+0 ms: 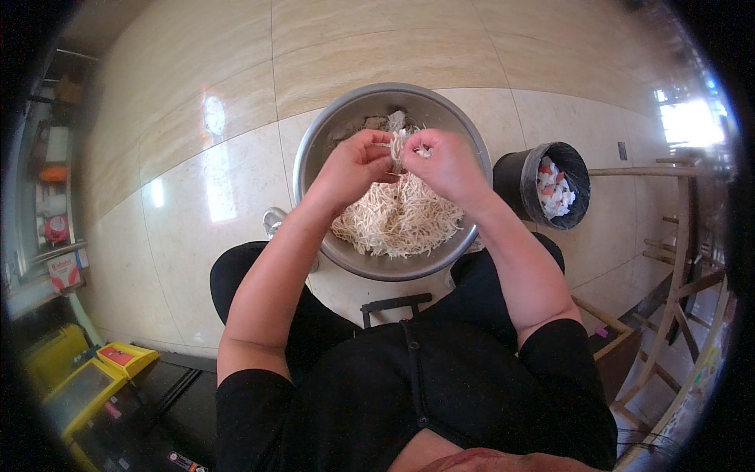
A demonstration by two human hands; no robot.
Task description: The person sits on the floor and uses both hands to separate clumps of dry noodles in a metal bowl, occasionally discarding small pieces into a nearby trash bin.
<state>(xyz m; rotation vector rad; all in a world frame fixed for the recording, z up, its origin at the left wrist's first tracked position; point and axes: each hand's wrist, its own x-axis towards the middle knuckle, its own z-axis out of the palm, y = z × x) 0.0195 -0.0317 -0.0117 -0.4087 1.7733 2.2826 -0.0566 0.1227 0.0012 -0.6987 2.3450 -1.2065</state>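
Observation:
A large steel basin [460,118] sits between my legs, its near part heaped with pale, thin strands [397,216] that look like bean sprouts or fine shreds. Over the heap, my left hand [360,167] has its fingers and thumb closed on a small bunch of strands [399,148]. Close by on the right, my right hand [447,164] is curled in a pinch at the same bunch, with a whitish bit [423,151] showing at its fingertips. Greyish-brown clumps [376,123] lie against the basin's far wall, partly hidden behind my hands.
A black-lined bin [511,185] holding white and orange scraps stands right of the basin. Further right is a wooden rack [683,228]. Shelves [59,157] line the far left, above a yellow-edged case [130,360]. Glossy tiles [212,275] cover the floor.

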